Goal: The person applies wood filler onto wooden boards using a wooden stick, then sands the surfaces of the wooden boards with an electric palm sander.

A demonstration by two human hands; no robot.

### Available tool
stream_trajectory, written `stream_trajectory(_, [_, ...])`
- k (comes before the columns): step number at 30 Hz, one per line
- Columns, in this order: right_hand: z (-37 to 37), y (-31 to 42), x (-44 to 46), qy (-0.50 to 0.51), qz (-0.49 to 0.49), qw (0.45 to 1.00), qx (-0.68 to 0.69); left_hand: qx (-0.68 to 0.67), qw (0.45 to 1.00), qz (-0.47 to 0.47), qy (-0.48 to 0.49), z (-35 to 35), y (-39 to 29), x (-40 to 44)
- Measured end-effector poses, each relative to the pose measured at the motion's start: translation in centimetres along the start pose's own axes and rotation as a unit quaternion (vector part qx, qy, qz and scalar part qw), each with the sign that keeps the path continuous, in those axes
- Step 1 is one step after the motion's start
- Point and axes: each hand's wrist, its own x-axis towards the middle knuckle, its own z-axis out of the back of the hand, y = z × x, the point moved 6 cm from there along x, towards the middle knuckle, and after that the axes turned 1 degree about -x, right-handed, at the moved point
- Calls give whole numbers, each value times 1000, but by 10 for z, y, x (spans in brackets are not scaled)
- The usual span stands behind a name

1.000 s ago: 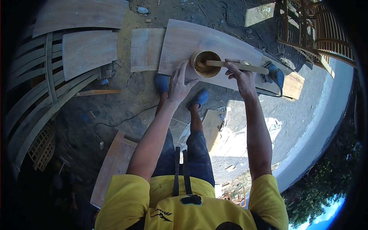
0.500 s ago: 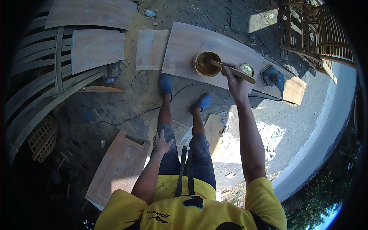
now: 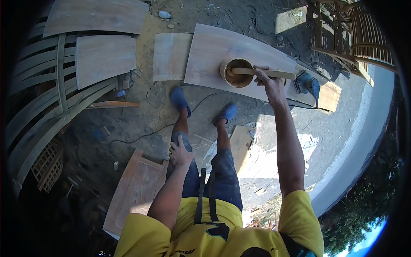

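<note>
My right hand (image 3: 273, 89) is closed around a flat wooden stick (image 3: 245, 71). One end of the stick dips into a round tub (image 3: 223, 77) with brown paste (image 3: 238, 80) inside, and its other end points right, past my fingers. The tub stands on a long pale wooden panel (image 3: 205, 55). My left hand (image 3: 181, 155) rests on my left knee with its fingers spread, holding nothing. A round tin beside the right hand is mostly hidden behind the hand and stick.
A blue power sander (image 3: 306, 83) sits at the panel's right end, its cord running across the ground. More panels (image 3: 107, 58) lie on slatted frames at the left. A cabinet door (image 3: 139, 184) lies near my left leg. Wooden chairs (image 3: 351, 34) stand at the upper right.
The stick has swung from slanting to nearly level, its tip still in the tub. My right hand has turned with it. My left hand has shifted up slightly over the knee.
</note>
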Motion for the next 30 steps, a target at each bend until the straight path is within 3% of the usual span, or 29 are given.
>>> stream_trajectory(3, [-1, -18, -15, -11, -40, 989, 145, 29, 998, -31, -44, 23, 7, 14])
stream_trajectory(11, [-21, -8, -86, 31, -81, 994, 61, 29, 997, -77, 12, 44, 46, 57])
stream_trajectory(15, [-33, -2, -105, 111, -128, 982, 82, 32, 996, -86, 19, 33, 52, 53])
stream_trajectory(23, [-43, 6, -103, 333, -92, 937, 53, 25, 997, -72, 0, 20, 54, 51])
stream_trajectory(30, [-44, 16, -97, 430, -75, 900, -17, 23, 998, -59, -8, 10, 50, 44])
